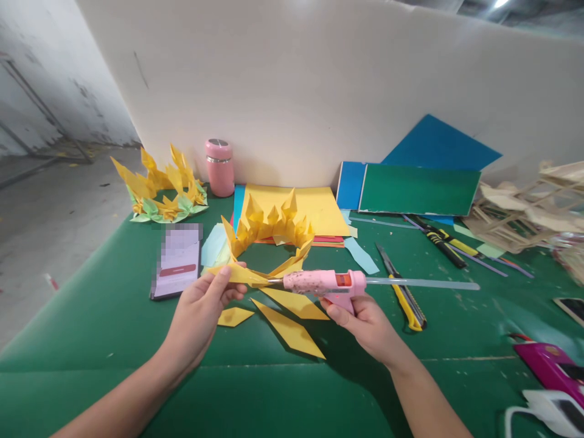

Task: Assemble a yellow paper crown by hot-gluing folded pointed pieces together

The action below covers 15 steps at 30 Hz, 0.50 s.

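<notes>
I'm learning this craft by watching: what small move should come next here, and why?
Probably a brief squeeze of the pink glue gun: the right hand grips it, a glue stick sticks out of its rear, and its nozzle is at the yellow paper piece held by the left hand.

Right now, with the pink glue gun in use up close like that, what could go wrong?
The left hand pinches a folded yellow paper close to the nozzle of the glue gun; if it is hot, fingers might get burned. Glue could also drip onto the loose yellow pieces lying below.
</notes>
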### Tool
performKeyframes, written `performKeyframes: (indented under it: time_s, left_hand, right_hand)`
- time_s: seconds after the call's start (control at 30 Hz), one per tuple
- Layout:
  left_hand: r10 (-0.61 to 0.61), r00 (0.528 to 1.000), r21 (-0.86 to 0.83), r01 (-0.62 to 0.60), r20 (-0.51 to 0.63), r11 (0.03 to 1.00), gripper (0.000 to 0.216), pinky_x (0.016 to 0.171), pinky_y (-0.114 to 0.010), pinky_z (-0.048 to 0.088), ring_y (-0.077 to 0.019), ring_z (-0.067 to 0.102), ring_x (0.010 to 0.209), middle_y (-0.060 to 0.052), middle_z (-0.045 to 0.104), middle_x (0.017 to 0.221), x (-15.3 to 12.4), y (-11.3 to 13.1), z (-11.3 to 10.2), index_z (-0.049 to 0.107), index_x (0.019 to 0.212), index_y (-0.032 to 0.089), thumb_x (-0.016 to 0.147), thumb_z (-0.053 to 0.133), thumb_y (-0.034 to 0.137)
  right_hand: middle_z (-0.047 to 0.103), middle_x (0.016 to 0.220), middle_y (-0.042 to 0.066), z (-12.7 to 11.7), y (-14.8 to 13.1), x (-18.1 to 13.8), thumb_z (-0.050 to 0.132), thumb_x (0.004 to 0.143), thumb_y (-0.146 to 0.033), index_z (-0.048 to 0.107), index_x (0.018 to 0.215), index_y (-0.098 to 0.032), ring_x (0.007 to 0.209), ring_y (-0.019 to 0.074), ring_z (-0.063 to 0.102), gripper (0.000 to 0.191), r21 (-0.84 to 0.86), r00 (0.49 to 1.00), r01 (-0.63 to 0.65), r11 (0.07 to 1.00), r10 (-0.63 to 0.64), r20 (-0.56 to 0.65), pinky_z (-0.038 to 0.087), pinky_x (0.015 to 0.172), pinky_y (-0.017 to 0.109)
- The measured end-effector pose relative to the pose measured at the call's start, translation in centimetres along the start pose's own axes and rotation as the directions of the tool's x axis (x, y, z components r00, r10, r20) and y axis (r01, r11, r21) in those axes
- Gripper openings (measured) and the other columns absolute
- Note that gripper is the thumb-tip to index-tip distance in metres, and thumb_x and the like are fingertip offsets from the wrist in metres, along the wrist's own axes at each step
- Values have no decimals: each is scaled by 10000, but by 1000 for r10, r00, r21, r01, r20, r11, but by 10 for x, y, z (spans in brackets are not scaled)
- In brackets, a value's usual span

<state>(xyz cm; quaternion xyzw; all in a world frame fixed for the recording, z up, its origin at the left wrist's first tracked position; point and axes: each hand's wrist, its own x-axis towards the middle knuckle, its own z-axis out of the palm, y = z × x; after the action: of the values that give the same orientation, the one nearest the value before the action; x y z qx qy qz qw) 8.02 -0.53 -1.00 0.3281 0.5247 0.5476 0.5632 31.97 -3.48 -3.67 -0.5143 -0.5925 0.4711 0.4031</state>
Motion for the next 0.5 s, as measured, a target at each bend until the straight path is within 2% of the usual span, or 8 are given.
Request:
performKeyframes:
  time_s: [0.23, 0.4, 0.5]
  left_hand:
    - [-1, 1000, 15, 2, -9, 1000, 280, 601, -238, 515, -132, 594, 592, -14, 686, 636, -1, 3, 1, 724, 701, 171, 607, 762, 431]
    - [-11, 1000, -14, 10, -13, 1000, 315, 595, -216, 506, -118, 583, 587, -21, 698, 646, 0, 4, 2, 730, 718, 164, 583, 774, 444]
    - [2, 1000, -28, -2, 15, 1000, 363, 608, -208, 500, -114, 581, 605, -25, 698, 664, 1, 2, -1, 735, 769, 150, 581, 779, 456]
  right_hand:
    - [718, 994, 85, -1, -2, 1, 615, 782, -560, 708, 1015, -214, 953, 244, 650, 427, 0, 1000, -2, 1000, 2, 24, 498, 881, 374]
    - [666, 733, 54, -5, 0, 2, 595, 790, -570, 690, 744, -181, 682, 180, 598, 403, -26, 999, 39, 999, -38, 3, 499, 651, 294]
    - [657, 735, 45, -8, 5, 1, 584, 820, -530, 673, 769, -176, 557, 120, 508, 368, 48, 998, 65, 997, -65, -5, 444, 535, 252]
